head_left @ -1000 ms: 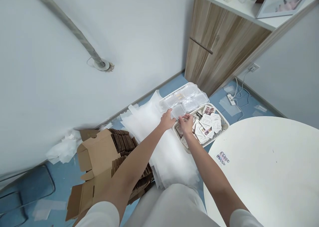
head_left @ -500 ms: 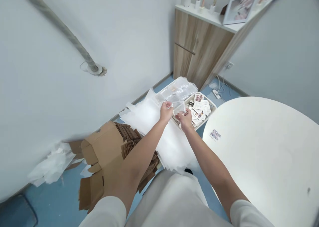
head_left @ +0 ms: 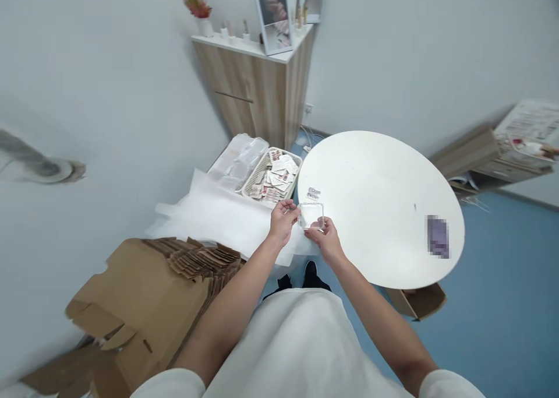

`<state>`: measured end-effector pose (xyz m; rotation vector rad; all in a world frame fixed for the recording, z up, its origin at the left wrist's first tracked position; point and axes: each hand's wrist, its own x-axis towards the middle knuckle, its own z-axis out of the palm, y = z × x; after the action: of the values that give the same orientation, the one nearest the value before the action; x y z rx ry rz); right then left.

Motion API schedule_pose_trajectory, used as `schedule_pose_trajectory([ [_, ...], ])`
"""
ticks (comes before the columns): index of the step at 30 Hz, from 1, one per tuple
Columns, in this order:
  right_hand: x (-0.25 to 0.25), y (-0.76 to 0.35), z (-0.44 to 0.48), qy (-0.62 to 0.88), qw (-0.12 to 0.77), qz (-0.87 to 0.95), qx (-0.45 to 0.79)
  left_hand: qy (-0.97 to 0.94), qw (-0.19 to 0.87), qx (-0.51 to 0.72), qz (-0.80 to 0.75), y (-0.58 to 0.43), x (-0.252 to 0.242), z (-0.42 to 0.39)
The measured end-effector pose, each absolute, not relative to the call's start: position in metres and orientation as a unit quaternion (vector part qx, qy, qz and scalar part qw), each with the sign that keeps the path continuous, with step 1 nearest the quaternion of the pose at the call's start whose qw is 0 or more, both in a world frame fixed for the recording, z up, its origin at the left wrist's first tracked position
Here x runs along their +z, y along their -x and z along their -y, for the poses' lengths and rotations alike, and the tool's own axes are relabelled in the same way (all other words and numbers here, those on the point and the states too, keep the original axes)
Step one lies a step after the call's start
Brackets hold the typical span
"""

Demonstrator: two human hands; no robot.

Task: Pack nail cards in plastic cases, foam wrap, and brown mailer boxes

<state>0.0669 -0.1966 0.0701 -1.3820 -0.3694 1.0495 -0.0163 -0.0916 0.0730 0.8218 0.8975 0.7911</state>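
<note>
A small clear plastic box [head_left: 311,214] is held between my two hands, near the left edge of the round white table [head_left: 379,211]. My left hand [head_left: 283,220] pinches its left side. Fingers of my right hand [head_left: 324,238] grip its lower right corner. On the table just beyond the box lies a small card with purple nail-like pieces [head_left: 313,193]. Left of the table, a white basket [head_left: 298,160] holds many small cards [head_left: 279,175]. Beside the basket, more clear boxes [head_left: 241,160] sit in a pile.
White foam sheets [head_left: 218,217] spread left of my hands. Flattened brown cardboard boxes [head_left: 144,287] are stacked at the lower left. A wooden cabinet [head_left: 257,95] stands behind the basket. A pixelated purple item [head_left: 438,236] is on the table; an open carton [head_left: 419,300] sits below it.
The view has swung to the right, showing more of the round table. My hands, with the clear box between them, have moved from over the basket and pile to the table's left edge.
</note>
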Motion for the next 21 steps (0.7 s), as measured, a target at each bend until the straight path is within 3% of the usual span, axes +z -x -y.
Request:
schedule_pose_trajectory([
  [6,0.066,-0.103,0.262,0.706,0.622,0.174,0.290,-0.416,0.779,0.287,-0.371,-0.028,0.071,0.133],
  [10,0.065,-0.129,0.300,0.781,0.553,0.222,0.187,-0.430,0.794,0.258,-0.343,-0.067,0.067,0.164],
  [17,0.064,-0.182,0.333,0.842,0.461,0.251,0.124,-0.480,0.776,0.209,-0.352,-0.128,0.065,0.215],
  [21,0.061,-0.221,0.345,0.838,0.459,0.245,0.162,-0.504,0.762,0.201,-0.353,-0.157,0.062,0.231],
])
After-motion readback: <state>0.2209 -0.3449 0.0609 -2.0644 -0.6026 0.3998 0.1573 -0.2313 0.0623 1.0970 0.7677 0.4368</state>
